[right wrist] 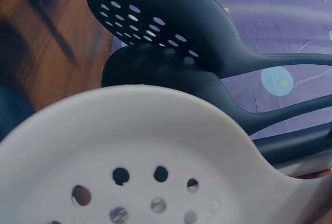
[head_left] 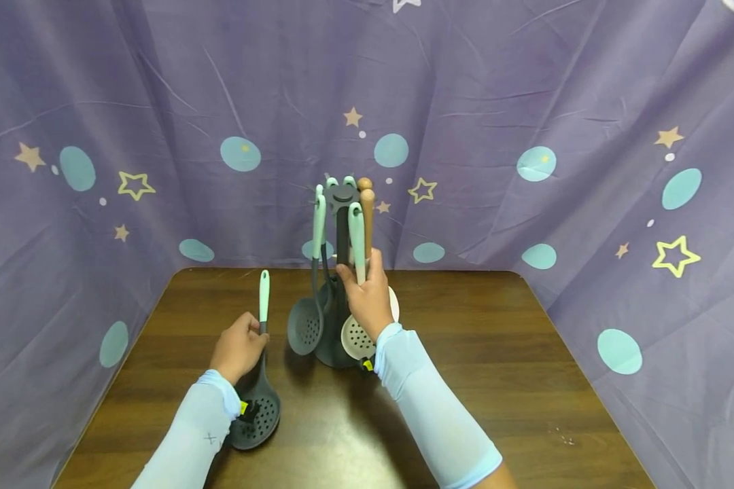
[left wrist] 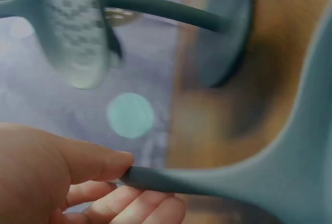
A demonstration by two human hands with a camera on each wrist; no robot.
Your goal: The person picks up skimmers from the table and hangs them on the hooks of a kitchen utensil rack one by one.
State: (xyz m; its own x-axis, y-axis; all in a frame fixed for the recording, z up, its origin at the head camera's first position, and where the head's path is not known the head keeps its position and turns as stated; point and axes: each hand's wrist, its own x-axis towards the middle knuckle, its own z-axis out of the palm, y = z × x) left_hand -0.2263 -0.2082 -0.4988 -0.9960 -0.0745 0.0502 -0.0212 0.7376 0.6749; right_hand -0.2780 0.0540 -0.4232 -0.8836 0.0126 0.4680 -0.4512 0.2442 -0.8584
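My left hand (head_left: pixel 240 348) pinches the dark neck of a grey skimmer (head_left: pixel 263 411) with a mint handle, its perforated head low over the table. In the left wrist view thumb and fingers close on that neck. My right hand (head_left: pixel 368 299) grips the lower handle of a cream skimmer (head_left: pixel 356 336) that hangs on the utensil stand (head_left: pixel 342 238); its perforated head fills the front of the right wrist view. The fingers behind the handle are partly hidden. Another grey skimmer (head_left: pixel 306 326) hangs at the stand's left side.
More utensils with mint handles and wooden handles (head_left: pixel 367 217) hang around the stand, with a dark round base below. The stand is on a brown wooden table (head_left: pixel 477 380), before a purple curtain (head_left: pixel 465 88) with stars and dots.
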